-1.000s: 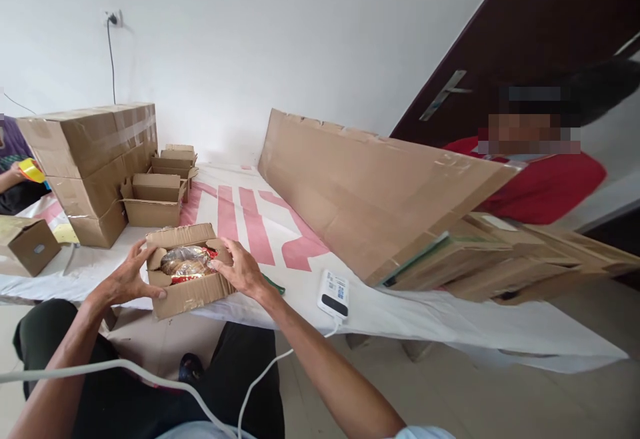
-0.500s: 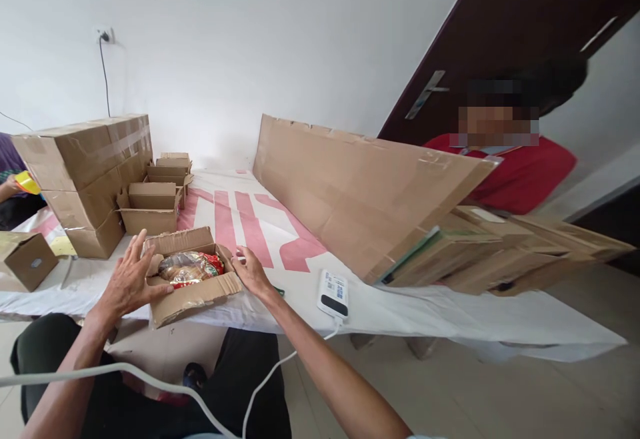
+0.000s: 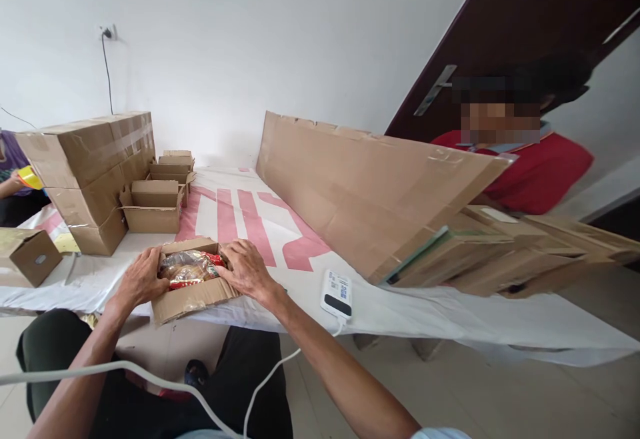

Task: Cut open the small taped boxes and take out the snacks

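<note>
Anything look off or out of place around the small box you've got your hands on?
The small open carton overhangs the table's near edge and sits skewed. Left hand and right hand press on its sides, with a wrapped packet bulging above the rim. The white power bank also lies close to that edge.
</note>
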